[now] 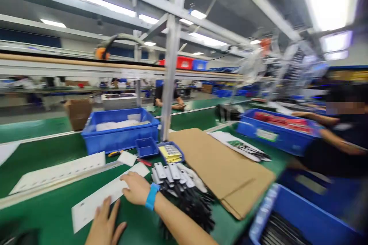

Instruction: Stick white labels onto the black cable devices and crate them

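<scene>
Head camera view: one long, narrow white strip [96, 201] is seen lying diagonally on the green work surface [51, 218], from the near left toward the middle, its face flat and pale, with a few small dark marks by its near left end. It is touched by both hands. The left hand [105, 220] is held with its fingers spread apart, the fingertips laid on the strip's near edge. The right hand [137, 188], marked by one blue wristband [151, 196], is placed farther along, its digits slightly bent and apart over the white face. A second white strip [63, 170], dotted with a row of dark marks, is laid to the left. Two small blue trays are set beyond the hands: one empty tray [146, 147] and one label tray [171, 153] holding yellow and white pieces. Three larger blue bins can be counted: a far bin [119, 134], a bin of red packets [278, 132] and a near right bin [316, 214]. White-ended black cables [185, 199], too tangled to be counted, are heaped beside brown cardboard [218, 168]. One person [345, 138] is seated at right, blurred.
</scene>
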{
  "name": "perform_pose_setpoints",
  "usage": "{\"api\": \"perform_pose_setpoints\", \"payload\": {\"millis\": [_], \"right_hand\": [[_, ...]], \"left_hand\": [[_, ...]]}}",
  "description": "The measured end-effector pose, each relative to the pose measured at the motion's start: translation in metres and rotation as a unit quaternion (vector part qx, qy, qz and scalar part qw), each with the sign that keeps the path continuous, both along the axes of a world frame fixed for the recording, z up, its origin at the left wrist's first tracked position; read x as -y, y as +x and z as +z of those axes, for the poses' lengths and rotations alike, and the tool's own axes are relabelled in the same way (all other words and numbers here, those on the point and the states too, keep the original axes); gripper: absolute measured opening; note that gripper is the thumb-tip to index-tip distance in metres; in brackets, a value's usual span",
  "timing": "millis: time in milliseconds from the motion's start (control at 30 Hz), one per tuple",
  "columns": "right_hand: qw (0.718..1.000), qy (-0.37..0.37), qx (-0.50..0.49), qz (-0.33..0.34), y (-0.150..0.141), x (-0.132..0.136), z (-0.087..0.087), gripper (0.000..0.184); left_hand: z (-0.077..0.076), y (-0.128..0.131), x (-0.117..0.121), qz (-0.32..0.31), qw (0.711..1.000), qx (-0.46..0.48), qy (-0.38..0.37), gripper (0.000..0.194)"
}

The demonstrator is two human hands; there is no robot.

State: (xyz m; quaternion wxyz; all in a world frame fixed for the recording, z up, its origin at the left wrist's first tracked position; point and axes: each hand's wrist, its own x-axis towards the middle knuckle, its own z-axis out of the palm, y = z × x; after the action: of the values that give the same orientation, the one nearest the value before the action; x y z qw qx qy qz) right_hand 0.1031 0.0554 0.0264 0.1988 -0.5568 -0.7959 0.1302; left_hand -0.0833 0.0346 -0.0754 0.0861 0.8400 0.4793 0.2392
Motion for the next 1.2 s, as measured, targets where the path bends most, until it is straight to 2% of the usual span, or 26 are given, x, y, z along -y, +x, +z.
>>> {"api": "perform_pose_setpoints", "payload": {"millis": [100, 233, 400, 667, 867, 967, 1033, 1133, 1200], "right_hand": [[0.996, -0.042, -0.026, 0.078, -0.044, -0.026, -0.021, 0.036], [0.989, -0.078, -0.036, 0.117, -0.097, -0.050, -0.046, 0.032], [0.989, -0.098, -0.025, 0.111, -0.127, -0.055, -0.060, 0.045], [0.986, -0.091, -0.065, 0.125, -0.122, -0.053, -0.065, 0.041], [0.977, -0.034, -0.162, 0.132, -0.117, -0.036, -0.058, 0.010], [0.965, -0.008, -0.213, 0.149, -0.113, -0.024, -0.051, 0.013], [0.955, 0.005, -0.260, 0.143, -0.108, -0.018, -0.045, 0.013], [0.935, 0.020, -0.343, 0.088, -0.091, -0.017, -0.034, 0.015], [0.918, 0.016, -0.393, 0.055, -0.076, -0.019, -0.026, 0.019]], "left_hand": [[0.013, 0.002, 0.019, 0.012, 0.997, -0.065, -0.034, 0.055], [0.033, 0.007, 0.032, 0.019, 0.993, -0.073, -0.092, 0.069], [0.031, 0.005, 0.037, 0.009, 0.992, -0.049, -0.117, 0.070], [0.040, 0.008, 0.038, 0.005, 0.990, -0.036, -0.135, 0.072], [0.037, 0.007, 0.039, -0.004, 0.990, -0.025, -0.136, 0.070], [0.036, 0.007, 0.037, -0.010, 0.992, 0.040, -0.121, 0.064], [0.037, 0.005, 0.035, -0.008, 0.990, 0.117, -0.083, 0.047], [0.046, -0.005, 0.032, 0.051, 0.978, 0.203, -0.021, 0.020], [0.055, -0.014, 0.031, 0.124, 0.964, 0.233, 0.020, 0.019]]}}
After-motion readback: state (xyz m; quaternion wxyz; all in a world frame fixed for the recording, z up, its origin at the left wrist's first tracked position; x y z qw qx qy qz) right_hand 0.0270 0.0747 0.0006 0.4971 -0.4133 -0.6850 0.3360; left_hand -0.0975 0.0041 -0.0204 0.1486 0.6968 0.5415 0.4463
